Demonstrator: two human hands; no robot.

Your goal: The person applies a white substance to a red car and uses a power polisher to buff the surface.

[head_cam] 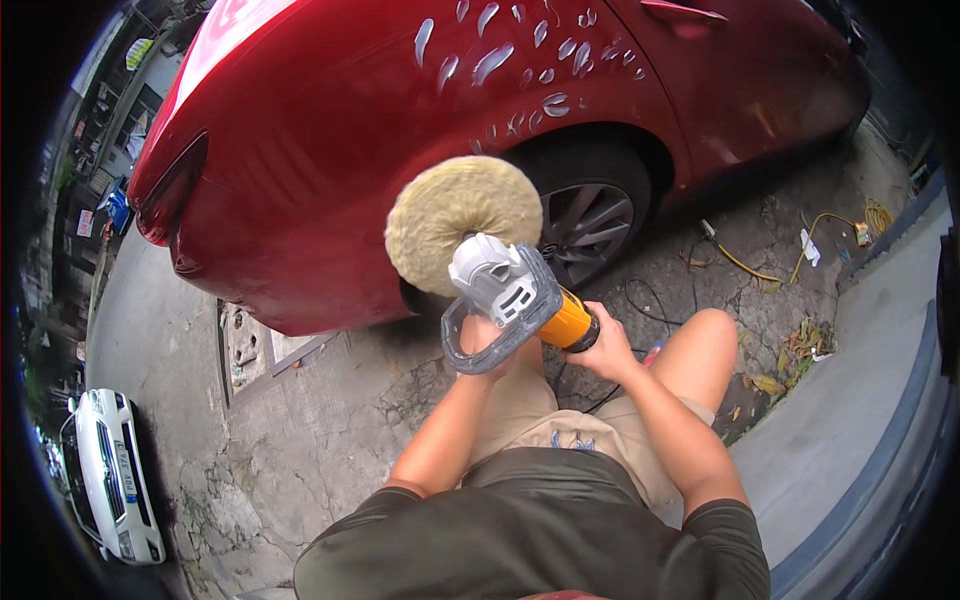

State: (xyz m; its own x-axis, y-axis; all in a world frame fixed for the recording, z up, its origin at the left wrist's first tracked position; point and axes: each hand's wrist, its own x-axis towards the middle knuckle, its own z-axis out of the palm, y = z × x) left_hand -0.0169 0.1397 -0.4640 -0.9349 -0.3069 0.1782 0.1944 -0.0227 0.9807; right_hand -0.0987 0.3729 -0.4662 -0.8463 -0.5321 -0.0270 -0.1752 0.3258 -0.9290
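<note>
With both hands I hold a yellow-and-grey rotary polisher (517,292) up in front of the car's rear wheel. My right hand (609,346) grips the yellow rear body near its dark end. My left hand (486,346) is at the grey D-shaped handle, its fingers partly hidden by the bar. A round cream wool polishing pad (457,202) fronts the tool, its fluffy disc overlapping the lower red rear fender (337,172) and the tyre in my view. Whether it touches the paint I cannot tell. Whitish compound dabs (493,65) dot the panel above the wheel arch.
Behind the pad stands the alloy wheel (592,225). A black cord (652,300) and a yellow extension cord (742,264) lie on the cracked concrete. To the right runs a grey wall (840,420) with dry leaves (795,360) beside it. A white car (112,472) is parked far left.
</note>
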